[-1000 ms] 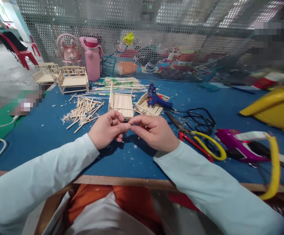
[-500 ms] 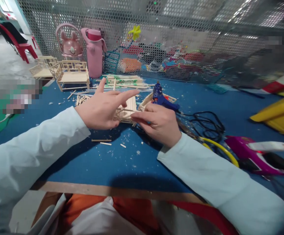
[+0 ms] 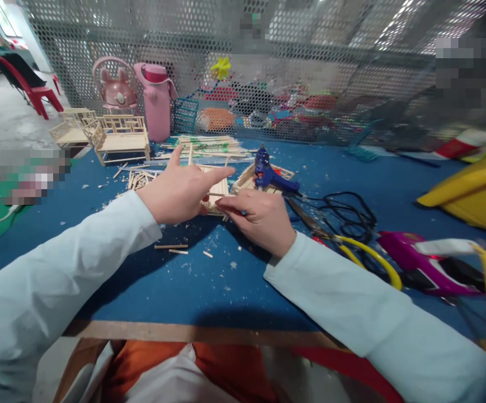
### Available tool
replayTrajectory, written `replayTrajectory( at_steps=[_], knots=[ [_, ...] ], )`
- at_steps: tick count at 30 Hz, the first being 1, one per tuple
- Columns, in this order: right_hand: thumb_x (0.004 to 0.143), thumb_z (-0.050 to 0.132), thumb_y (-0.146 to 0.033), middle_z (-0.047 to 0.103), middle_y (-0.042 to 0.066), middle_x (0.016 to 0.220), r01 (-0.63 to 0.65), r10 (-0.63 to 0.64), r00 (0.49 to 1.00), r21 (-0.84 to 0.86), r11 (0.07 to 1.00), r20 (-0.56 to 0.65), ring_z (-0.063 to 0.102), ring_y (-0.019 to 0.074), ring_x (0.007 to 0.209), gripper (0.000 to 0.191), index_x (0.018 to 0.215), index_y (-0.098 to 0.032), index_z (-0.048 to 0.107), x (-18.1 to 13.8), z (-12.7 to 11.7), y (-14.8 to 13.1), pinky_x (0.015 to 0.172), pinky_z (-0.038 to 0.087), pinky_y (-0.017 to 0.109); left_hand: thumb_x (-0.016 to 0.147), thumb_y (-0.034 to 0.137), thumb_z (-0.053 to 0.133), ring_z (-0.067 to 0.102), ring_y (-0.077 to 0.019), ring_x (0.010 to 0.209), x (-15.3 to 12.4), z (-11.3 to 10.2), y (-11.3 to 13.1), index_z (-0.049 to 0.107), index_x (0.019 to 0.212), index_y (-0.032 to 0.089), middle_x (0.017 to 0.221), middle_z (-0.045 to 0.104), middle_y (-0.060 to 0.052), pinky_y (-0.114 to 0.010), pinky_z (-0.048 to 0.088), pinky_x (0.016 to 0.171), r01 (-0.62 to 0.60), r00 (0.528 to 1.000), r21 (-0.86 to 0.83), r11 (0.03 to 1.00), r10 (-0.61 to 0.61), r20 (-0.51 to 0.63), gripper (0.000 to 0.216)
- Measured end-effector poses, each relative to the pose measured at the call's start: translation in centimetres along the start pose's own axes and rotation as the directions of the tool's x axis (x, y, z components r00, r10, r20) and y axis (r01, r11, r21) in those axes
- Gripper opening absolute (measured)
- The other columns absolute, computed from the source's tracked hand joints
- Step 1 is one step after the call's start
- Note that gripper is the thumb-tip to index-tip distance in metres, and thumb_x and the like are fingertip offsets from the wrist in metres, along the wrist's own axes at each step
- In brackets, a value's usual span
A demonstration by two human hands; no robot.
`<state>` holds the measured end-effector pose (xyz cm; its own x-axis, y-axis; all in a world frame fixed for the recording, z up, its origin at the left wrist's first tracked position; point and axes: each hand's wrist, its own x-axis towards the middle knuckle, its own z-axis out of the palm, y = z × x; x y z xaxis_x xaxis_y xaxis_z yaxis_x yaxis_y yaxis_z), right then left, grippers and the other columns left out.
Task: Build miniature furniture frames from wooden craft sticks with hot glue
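Observation:
A miniature wooden bench (image 3: 221, 187) with a slatted seat and thin uprights stands on the blue table, partly hidden behind my hands. My left hand (image 3: 179, 190) is at its left side, one finger pointing right and another raised. Its thumb and a bent finger close at the bench's near left corner, their contact partly hidden. My right hand (image 3: 263, 218) pinches a thin wooden stick (image 3: 215, 195) at the bench's front edge; the stick reaches left toward my left fingers. Just behind my right hand, a blue glue gun (image 3: 263, 170) rests on another wooden piece (image 3: 243, 182).
Finished miniature benches (image 3: 121, 137) stand at the back left beside a pink bottle (image 3: 156, 106). Bundled sticks (image 3: 209, 145) and cut pieces (image 3: 140, 180) lie behind my hands. Pliers (image 3: 310, 221), a black cable (image 3: 352, 212) and a purple device (image 3: 419, 260) are at right.
The view has shifted slightly. My right hand has brought the stick lower and a little left against the bench's front, while my left hand keeps nearly the same pose.

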<state>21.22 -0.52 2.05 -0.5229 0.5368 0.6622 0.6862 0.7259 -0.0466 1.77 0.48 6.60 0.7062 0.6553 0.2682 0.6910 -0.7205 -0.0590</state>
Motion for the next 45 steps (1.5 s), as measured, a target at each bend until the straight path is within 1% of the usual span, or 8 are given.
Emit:
replayTrajectory(
  at_steps=[5,18,24,32,35,38,41,45],
  knots=[
    [0.087,0.051,-0.024,0.066,0.004,0.065,-0.016,0.016,1.0,0.028,0.999,0.024,0.057,0.0126,0.059,0.024,0.083,-0.018,0.074,0.0,0.2,0.0,0.055,0.037,0.023,0.083,0.027,0.057,0.06,-0.0279,0.107,0.5,-0.3,0.5,0.034,0.137,0.021,0.103,0.071,-0.008,-0.064,0.015,0.103,0.049,0.996,0.007,0.999,-0.049,0.077,0.059],
    [0.086,0.051,-0.023,0.066,0.004,0.071,-0.032,0.031,0.999,0.033,0.999,0.029,0.058,0.0136,0.065,0.018,0.083,-0.018,0.068,-0.1,-0.3,-0.6,0.06,0.039,0.023,0.083,0.022,0.052,0.063,-0.0276,0.101,1.2,0.0,0.9,0.042,0.134,0.018,0.109,0.068,-0.014,-0.053,0.034,0.098,0.075,0.995,-0.047,0.996,-0.072,0.068,0.051],
    [0.081,0.04,-0.012,0.053,0.001,0.075,-0.306,0.321,0.947,0.269,0.913,-0.016,0.05,0.0132,0.064,0.016,0.094,-0.019,0.046,-0.4,-1.9,-0.4,0.06,0.041,0.026,0.079,0.015,0.054,0.063,-0.0243,0.103,1.1,-0.3,1.1,0.046,0.131,0.019,0.109,0.069,-0.01,-0.038,0.043,0.089,0.085,0.995,-0.049,0.995,-0.083,0.047,0.052],
    [0.086,0.042,-0.017,0.066,0.001,0.078,-0.414,0.385,0.908,0.497,0.763,0.166,0.057,0.0103,0.054,0.012,0.096,-0.021,0.038,-0.8,-2.5,-0.3,0.056,0.045,0.025,0.079,0.017,0.056,0.064,-0.0216,0.1,1.0,-0.2,1.0,0.048,0.128,0.02,0.11,0.069,-0.008,-0.03,0.044,0.081,0.068,0.998,-0.059,0.996,-0.067,0.018,0.05],
    [0.082,0.054,-0.02,0.069,0.003,0.08,-0.398,0.435,0.9,0.417,0.817,0.007,0.062,0.0127,0.062,0.003,0.084,-0.019,0.051,-0.9,-2.4,-0.8,0.06,0.048,0.026,0.079,0.015,0.056,0.062,-0.0225,0.103,0.9,-0.5,1.2,0.049,0.126,0.02,0.112,0.068,-0.008,-0.031,0.044,0.081,0.072,0.997,-0.065,0.995,-0.071,0.031,0.048],
    [0.079,0.061,-0.02,0.071,0.003,0.08,-0.313,0.356,0.925,0.263,0.913,-0.133,0.064,0.015,0.07,0.004,0.077,-0.019,0.064,-0.9,-2.1,-1.5,0.066,0.049,0.027,0.079,0.013,0.055,0.061,-0.0228,0.106,0.9,-0.6,1.2,0.048,0.127,0.019,0.115,0.067,-0.009,-0.031,0.044,0.081,0.07,0.997,-0.065,0.995,-0.068,0.033,0.049],
    [0.08,0.06,-0.02,0.073,0.003,0.081,-0.227,0.246,0.965,0.174,0.958,-0.093,0.066,0.0152,0.072,0.01,0.084,-0.018,0.069,-1.0,-1.5,-2.1,0.068,0.049,0.027,0.08,0.015,0.055,0.06,-0.0235,0.108,0.9,-0.4,1.1,0.045,0.131,0.018,0.117,0.065,-0.01,-0.031,0.044,0.081,0.057,0.998,-0.069,0.996,-0.055,0.032,0.052],
    [0.081,0.06,-0.02,0.073,0.003,0.077,-0.213,0.217,0.974,0.074,0.974,-0.063,0.065,0.0151,0.067,0.009,0.082,-0.018,0.069,-1.2,-0.8,-2.5,0.063,0.047,0.026,0.08,0.016,0.054,0.06,-0.0238,0.109,0.9,-0.3,1.0,0.044,0.132,0.018,0.117,0.065,-0.01,-0.033,0.044,0.083,0.063,0.997,-0.054,0.997,-0.061,0.037,0.052]
  ],
)
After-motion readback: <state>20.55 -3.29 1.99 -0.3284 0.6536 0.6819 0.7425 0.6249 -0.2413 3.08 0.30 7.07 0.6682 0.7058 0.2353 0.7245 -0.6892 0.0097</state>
